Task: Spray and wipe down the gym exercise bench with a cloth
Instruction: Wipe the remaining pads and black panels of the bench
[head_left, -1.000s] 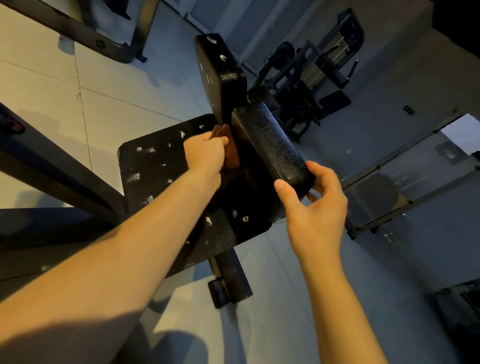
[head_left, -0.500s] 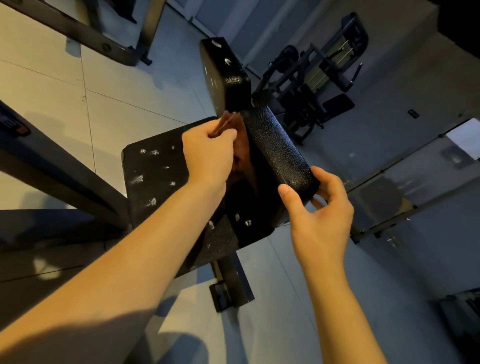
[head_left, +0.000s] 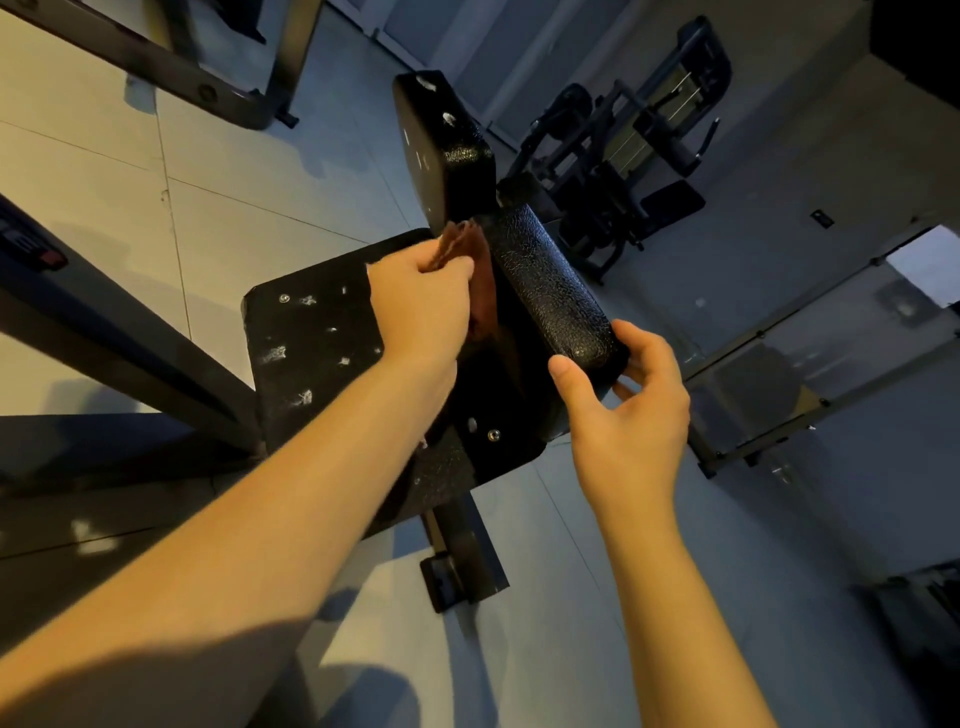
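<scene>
Left hand (head_left: 421, 306) bunches cloth (head_left: 480, 280), shoved into gap beside pad (head_left: 545, 291). Right hand (head_left: 628, 415) grips pad end. Best bet imo: hold pad steady, drag cloth along whole seam, firm pressure.

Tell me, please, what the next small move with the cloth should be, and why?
Probably draw the cloth down along the inner side of the narrow pad, toward its near end. The left hand grips the cloth against the pad's far end, and the right hand holds the near end, so the stretch between them seems the natural next pass.
</scene>
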